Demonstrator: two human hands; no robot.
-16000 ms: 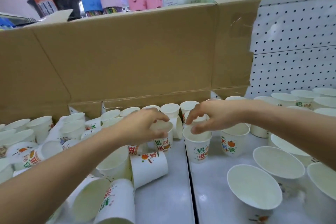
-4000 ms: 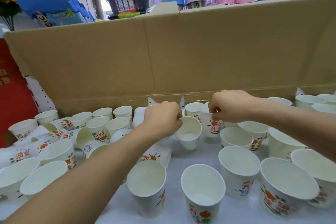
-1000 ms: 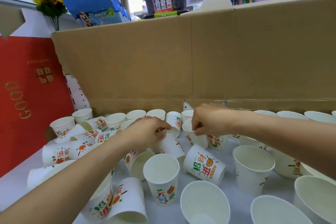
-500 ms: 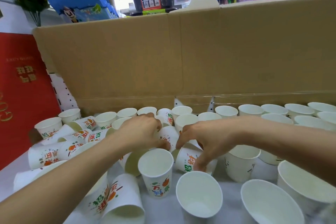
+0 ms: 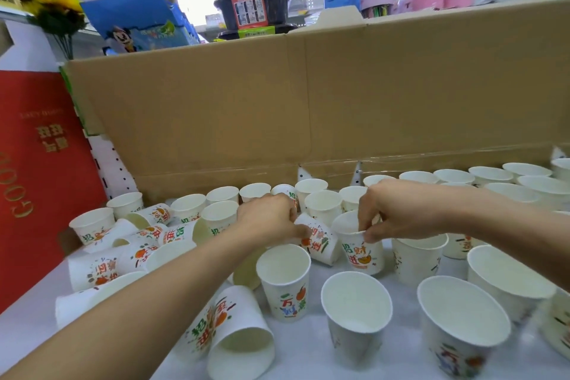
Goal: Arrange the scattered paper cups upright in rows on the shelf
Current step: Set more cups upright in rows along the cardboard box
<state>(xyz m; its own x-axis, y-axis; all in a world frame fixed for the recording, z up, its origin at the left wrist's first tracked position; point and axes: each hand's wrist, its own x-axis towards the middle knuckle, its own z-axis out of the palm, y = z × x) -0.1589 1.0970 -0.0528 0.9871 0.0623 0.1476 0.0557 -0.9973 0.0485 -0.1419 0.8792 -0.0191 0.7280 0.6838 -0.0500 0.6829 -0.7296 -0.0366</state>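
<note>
The right hand (image 5: 398,214), centre right of the frame, pinches the rim of an upright printed cup (image 5: 361,251) between thumb and fingertips, its base at or just above the white shelf (image 5: 308,362). The left hand (image 5: 268,217), at centre, curls its fingers onto a tipped cup (image 5: 319,242) lying on its side, touching the printed cup.

The step looks like setting 1 cup in line while taking up the next. The next move likely calls for releasing the rim without tilting the cup, then turning the tipped one mouth-up beside it.

A back row (image 5: 453,176) of upright cups runs along the cardboard wall (image 5: 308,102) at upper right. Many fallen cups (image 5: 138,245) crowd the left side, with 2 more (image 5: 234,333) at lower centre under the left forearm, leaving little free space. A red box (image 5: 37,163) closes off the left edge.
</note>
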